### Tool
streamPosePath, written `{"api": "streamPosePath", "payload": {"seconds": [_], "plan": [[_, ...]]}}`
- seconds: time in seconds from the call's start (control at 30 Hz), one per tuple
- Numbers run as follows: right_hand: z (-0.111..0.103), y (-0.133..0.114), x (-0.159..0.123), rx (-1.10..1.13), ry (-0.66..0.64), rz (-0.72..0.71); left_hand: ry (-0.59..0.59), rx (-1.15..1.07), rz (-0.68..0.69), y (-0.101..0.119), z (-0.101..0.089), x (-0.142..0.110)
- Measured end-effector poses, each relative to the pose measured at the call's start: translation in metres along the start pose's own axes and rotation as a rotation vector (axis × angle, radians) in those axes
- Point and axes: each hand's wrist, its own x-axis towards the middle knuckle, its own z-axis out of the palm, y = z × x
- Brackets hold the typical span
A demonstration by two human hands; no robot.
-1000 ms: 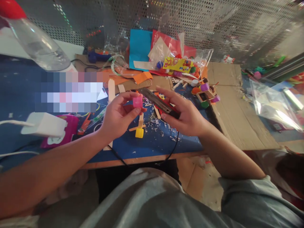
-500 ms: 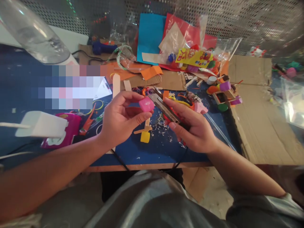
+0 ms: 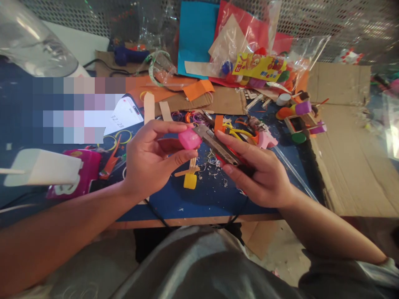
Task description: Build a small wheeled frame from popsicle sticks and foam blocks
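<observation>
Between the thumb and fingers of my left hand (image 3: pixel 156 155) is a small pink piece (image 3: pixel 189 138), rounded and block-like, perhaps a bottle cap. My right hand (image 3: pixel 262 170) grips a utility knife (image 3: pixel 221 147), its metal end pointing left with the tip at the pink piece's right side. Whether the blade cuts into it I cannot tell. Below the hands, a yellow block-like piece (image 3: pixel 190 181) lies by thin wooden sticks (image 3: pixel 187 171) on the blue tabletop (image 3: pixel 205 207). White shavings (image 3: pixel 218 171) are scattered there.
A lit phone (image 3: pixel 126 114) lies at left, near a white plug adapter (image 3: pixel 46 166) on a magenta power strip (image 3: pixel 92 162). A large clear bottle (image 3: pixel 40 45) leans in at upper left. Farther back are a bag of colored caps (image 3: pixel 262 68) and cardboard (image 3: pixel 349 158) at right.
The view has shifted slightly. My left hand and the pink piece have moved a little left, and the piece is turned slightly. The knife tip stays at its right side.
</observation>
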Motion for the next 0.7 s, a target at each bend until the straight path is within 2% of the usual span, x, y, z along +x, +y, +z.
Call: {"api": "streamPosePath", "payload": {"seconds": [0.17, 0.3, 0.47, 0.7], "plan": [[-0.0003, -0.0006, -0.0012, -0.012, -0.004, 0.0, 0.052, -0.021, 0.106, -0.0071, 0.0023, 0.0006], [-0.0014, -0.0048, -0.0019, 0.022, -0.031, 0.055, 0.104, 0.012, 0.056, -0.0085, 0.0022, -0.0015], [0.0008, -0.0067, -0.0026, 0.073, -0.038, 0.109, 0.072, 0.054, 0.06, -0.0053, 0.0022, -0.0024], [0.0033, -0.0051, -0.0004, 0.076, -0.023, 0.085, 0.039, 0.13, 0.029, -0.0021, 0.0027, -0.0018]]}}
